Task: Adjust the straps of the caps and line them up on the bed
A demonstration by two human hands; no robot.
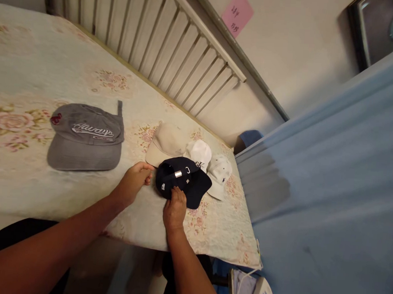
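A dark navy cap (194,187) lies on the floral bed sheet (38,57), its back strap and metal buckle facing up. My right hand (175,210) rests on the cap's near edge with fingertips pressing it. My left hand (135,181) sits at the cap's left side, fingers curled, touching or almost touching its rim. Behind the navy cap lie a beige cap (166,141) and two white caps (201,152) (219,173), partly overlapped. A grey cap (85,136) with "Always" lettering lies apart to the left.
A metal bed rail (176,43) runs along the far side of the bed, against a wall with a pink note (237,13). A blue curtain (330,182) hangs on the right. The bed's near edge is just below my hands.
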